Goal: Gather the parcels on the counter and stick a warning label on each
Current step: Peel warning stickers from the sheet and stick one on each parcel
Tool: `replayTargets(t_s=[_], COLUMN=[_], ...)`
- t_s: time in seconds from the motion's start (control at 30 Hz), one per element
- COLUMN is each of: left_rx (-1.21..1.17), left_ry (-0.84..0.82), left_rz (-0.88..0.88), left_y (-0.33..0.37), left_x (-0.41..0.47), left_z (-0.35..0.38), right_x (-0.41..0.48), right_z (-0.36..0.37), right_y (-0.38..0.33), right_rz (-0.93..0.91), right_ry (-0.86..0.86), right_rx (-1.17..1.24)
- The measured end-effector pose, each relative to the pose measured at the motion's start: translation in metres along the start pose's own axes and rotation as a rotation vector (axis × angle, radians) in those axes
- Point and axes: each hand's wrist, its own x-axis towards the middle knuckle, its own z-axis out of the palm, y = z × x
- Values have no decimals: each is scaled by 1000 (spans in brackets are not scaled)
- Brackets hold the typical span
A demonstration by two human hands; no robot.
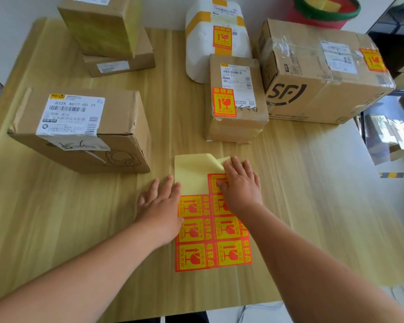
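While the left hand (160, 206) lies flat, fingers straight, on the left edge of the warning-label sheet (210, 243), the right hand (239, 185) rests with fingers nearly straight on the sheet's top right label, beside a curled corner of bare backing. The sheet lies on the wooden surface (301, 206). Behind it at right, a foam parcel (210, 43), a small carton (236, 127) and an SF carton (320, 89) each bear a warning label. A barcoded carton (79, 148) and two stacked cartons (103, 26) stand at left.
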Motion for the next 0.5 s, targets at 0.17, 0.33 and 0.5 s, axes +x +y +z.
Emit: replayTargets(t_s=[0.17, 0.33, 0.5], left_rx=[-44, -159, -11], left_ry=[17, 347, 570], left_rz=[-5, 74, 174], left_y=[5, 21, 42], left_x=[0, 2, 4], left_z=[-6, -36, -75], right_x=[-7, -15, -28], right_z=[-7, -30, -63], right_y=[-1, -11, -20], right_rz=[-36, -126, -267], right_ry=[67, 77, 61], right_rx=[80, 215, 193])
